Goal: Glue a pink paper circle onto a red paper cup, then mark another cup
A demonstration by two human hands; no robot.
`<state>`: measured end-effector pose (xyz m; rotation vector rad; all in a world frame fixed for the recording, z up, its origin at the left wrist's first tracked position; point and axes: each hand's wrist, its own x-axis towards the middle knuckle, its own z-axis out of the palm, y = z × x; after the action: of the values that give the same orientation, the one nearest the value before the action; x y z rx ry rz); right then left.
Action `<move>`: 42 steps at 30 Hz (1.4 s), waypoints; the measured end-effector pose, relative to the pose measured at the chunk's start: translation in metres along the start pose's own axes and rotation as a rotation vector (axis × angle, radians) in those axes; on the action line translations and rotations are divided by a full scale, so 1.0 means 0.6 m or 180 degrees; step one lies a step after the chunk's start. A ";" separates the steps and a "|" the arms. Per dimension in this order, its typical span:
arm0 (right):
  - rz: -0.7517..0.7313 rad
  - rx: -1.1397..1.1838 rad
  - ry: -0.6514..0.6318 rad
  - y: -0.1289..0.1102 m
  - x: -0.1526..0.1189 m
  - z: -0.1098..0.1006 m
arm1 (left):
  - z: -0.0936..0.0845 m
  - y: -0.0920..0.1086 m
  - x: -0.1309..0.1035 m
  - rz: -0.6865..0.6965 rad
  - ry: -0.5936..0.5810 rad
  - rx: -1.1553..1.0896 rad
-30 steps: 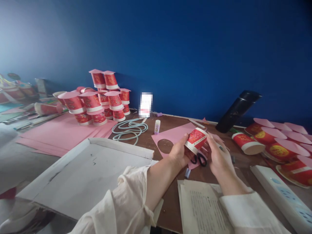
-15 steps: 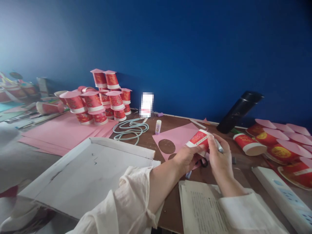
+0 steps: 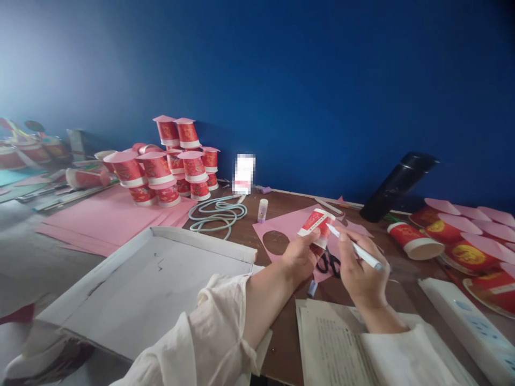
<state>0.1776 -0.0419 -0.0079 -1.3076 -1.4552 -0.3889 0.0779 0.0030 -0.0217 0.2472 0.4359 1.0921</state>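
My left hand [image 3: 301,258] is closed round a red and white paper cup [image 3: 316,221], which lies tilted on its side above the pink sheet. In my right hand [image 3: 364,268] a white marker [image 3: 366,254] is pinched, its tip close to the cup's side; whether it touches I cannot tell. Beneath the hands lies a pink sheet [image 3: 267,228] with a round hole cut in it. Black-handled scissors [image 3: 333,264] show partly between the hands. A small cap-like piece [image 3: 313,288] rests just below them.
Stacked red cups with pink tops [image 3: 161,169] stand at the left on pink paper [image 3: 88,217], near a white box lid [image 3: 148,289]. A glue stick [image 3: 263,210], coiled cable [image 3: 219,214], black flask [image 3: 396,187], power strip [image 3: 470,327] and printed papers [image 3: 333,343] lie around.
My right hand has moved off the cup, and the marker now points its tip at the cup. The cup has shifted slightly left, and more of the scissors shows.
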 end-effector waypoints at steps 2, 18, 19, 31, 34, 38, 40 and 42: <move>0.0047 -0.0112 0.0038 -0.002 0.000 0.001 | -0.001 -0.001 0.000 0.0033 0.0036 0.0038; -0.0159 -0.0191 -0.0031 -0.001 0.000 0.000 | 0.004 0.003 -0.007 -0.0028 0.0185 0.0173; -0.0156 -0.0189 -0.0035 -0.001 0.000 0.001 | 0.004 0.002 -0.007 -0.0029 0.0178 0.0172; -0.0223 -0.0205 -0.0052 0.002 0.000 0.002 | 0.002 0.001 -0.006 -0.0026 0.0141 0.0167; -0.0197 -0.0230 -0.0053 0.002 0.000 0.002 | 0.001 0.001 -0.006 -0.0031 0.0139 0.0188; -0.0171 -0.0271 -0.0072 0.002 0.000 0.001 | 0.002 0.003 -0.008 -0.0012 0.0160 0.0246; -0.0186 -0.0275 -0.0078 0.002 0.000 0.001 | 0.003 0.003 -0.009 -0.0013 0.0149 0.0254; -0.0191 -0.0290 -0.0089 0.001 0.000 0.000 | 0.004 0.004 -0.009 -0.0018 0.0139 0.0237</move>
<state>0.1781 -0.0413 -0.0080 -1.3487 -1.5179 -0.4832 0.0751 -0.0007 -0.0175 0.2880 0.5165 1.0785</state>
